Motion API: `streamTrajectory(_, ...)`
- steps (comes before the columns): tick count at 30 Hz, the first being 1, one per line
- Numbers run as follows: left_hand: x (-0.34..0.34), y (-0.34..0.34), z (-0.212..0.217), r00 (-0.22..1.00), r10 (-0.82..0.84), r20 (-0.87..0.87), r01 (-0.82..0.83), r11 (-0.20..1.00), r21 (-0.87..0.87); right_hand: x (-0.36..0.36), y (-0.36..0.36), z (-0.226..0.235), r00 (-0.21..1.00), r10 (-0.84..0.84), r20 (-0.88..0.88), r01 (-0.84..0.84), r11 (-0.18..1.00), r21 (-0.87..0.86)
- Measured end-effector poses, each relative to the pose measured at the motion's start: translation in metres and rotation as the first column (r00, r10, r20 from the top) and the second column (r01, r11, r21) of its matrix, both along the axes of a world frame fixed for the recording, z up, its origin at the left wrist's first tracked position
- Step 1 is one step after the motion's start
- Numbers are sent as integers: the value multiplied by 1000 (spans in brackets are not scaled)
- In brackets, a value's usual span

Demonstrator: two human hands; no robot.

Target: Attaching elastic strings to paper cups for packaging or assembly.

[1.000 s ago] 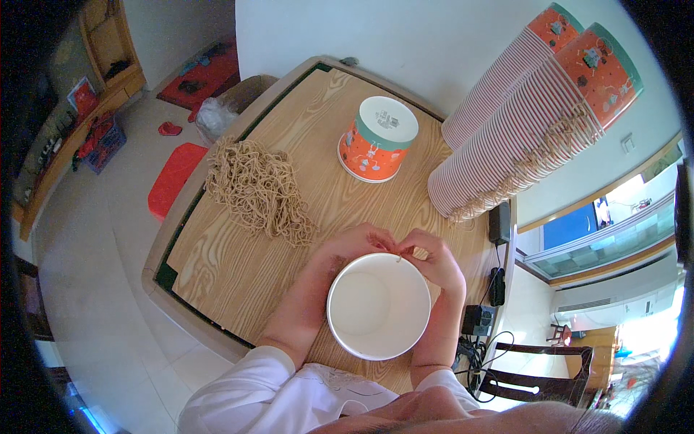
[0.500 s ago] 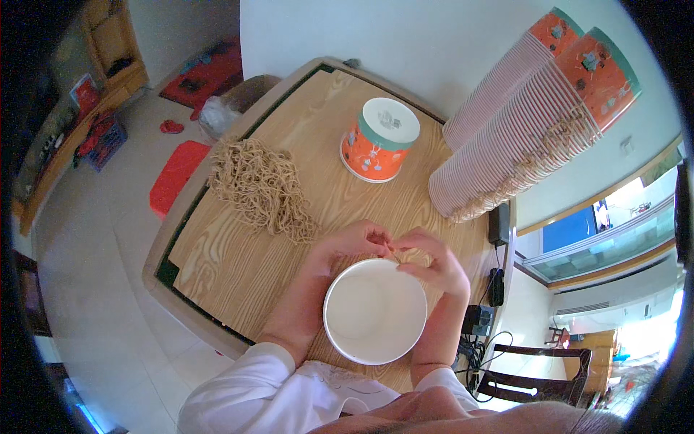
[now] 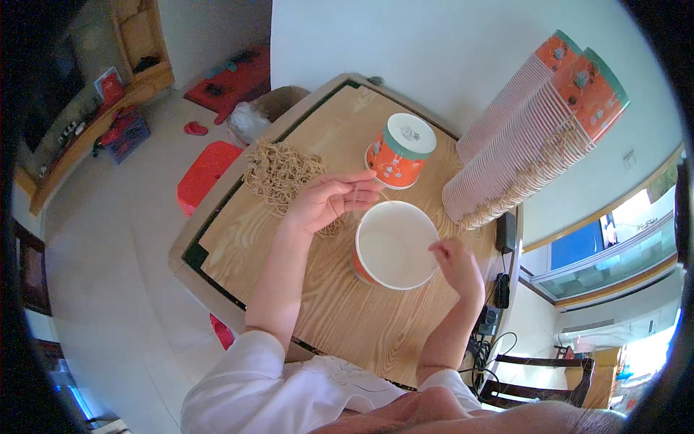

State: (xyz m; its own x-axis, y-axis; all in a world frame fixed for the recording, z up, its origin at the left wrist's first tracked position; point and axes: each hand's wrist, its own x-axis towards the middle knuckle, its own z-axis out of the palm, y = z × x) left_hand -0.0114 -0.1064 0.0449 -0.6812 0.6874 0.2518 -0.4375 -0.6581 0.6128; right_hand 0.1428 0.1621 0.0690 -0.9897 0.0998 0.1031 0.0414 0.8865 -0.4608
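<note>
An open paper bucket stands upright on the wooden table in front of me, white inside with an orange outer wall. My left hand hovers beyond its left rim, fingers stretched out, with a thin piece of cord showing between the fingertips and the bucket. At the right rim, the fingers of my right hand are pinched together; what they grip, if anything, cannot be made out. A tangled heap of tan cord lies left of the bucket, partly behind my left hand.
An upside-down orange and green paper bucket stands farther back. Two tall nested stacks of buckets lean at the right, with cord along the nearer one. Black adapters and cables line the right edge. A red stool stands left of the table.
My hands were close together at the bucket's far rim and have moved apart, left hand to far left, right hand to the right rim. The bucket sits farther from me in view.
</note>
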Motion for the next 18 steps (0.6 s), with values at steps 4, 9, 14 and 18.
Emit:
streamTrajectory(4, 18, -2, 21, 986, 112, -122, -114, 993, -13, 29, -36, 11, 983, 112, 145, -116, 993, 22)
streamTrajectory(9, 53, 4, 49, 938, 203, -281, -304, 872, -383, 44, -71, 47, 933, 141, 331, -101, 986, -136)
streamTrajectory(14, 77, 22, 45, 832, 189, -521, -461, 759, -460, 25, -87, 38, 946, 16, -325, -148, 911, -386)
streamTrajectory(18, 85, 26, 49, 694, 219, -686, -630, 647, -431, 9, -93, 29, 885, -31, -465, -199, 877, -437)
